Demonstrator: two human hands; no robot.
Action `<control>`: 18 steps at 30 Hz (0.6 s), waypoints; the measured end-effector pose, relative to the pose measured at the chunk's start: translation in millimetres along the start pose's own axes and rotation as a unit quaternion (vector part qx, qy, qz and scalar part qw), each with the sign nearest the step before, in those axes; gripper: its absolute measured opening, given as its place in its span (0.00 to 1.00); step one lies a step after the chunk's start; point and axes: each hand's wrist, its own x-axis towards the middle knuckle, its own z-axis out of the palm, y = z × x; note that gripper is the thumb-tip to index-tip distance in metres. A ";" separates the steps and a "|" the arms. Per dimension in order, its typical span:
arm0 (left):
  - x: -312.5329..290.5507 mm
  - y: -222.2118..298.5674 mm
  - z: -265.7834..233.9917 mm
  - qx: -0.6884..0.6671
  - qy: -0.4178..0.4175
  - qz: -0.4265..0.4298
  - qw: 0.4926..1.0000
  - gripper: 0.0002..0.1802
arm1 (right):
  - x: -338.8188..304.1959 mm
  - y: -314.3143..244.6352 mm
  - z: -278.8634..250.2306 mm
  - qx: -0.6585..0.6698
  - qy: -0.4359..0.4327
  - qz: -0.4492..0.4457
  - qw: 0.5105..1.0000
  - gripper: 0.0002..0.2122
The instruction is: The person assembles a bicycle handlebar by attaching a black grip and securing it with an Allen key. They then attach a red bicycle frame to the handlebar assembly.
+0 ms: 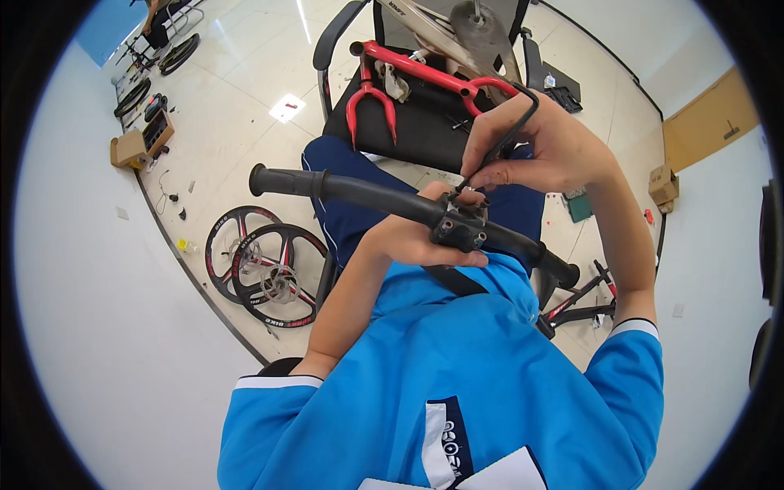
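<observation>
The head fisheye looks down over the near blue shirt (482, 347).

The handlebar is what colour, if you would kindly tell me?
The handlebar is black; it shows best in the head view.

Site: bicycle workshop in a plain room | Basis: handlebar (371, 196) and bent black tool (514, 131) were in hand; red frame part (420, 72) lay on chair (425, 139); wheels (280, 283), cardboard boxes (129, 149) sat on tiled floor (245, 106)

White walls (90, 318) flank a glossy tiled floor (233, 82).
</observation>
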 end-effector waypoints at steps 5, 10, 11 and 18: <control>-2.2 -6.4 9.3 -0.042 0.059 0.039 0.997 0.43 | -1.8 4.2 0.8 -0.065 0.012 -0.031 0.997 0.05; -2.5 5.7 6.6 -0.141 0.071 -0.004 0.987 0.41 | -4.7 13.1 15.0 -0.020 0.088 -0.035 0.995 0.04; -0.4 1.6 7.4 -0.117 0.081 0.033 0.989 0.40 | -4.8 14.0 16.5 -0.033 0.102 -0.046 0.993 0.04; -3.4 -12.5 5.7 -0.005 0.083 0.084 0.993 0.39 | -6.7 6.5 15.3 0.006 0.093 -0.060 0.994 0.07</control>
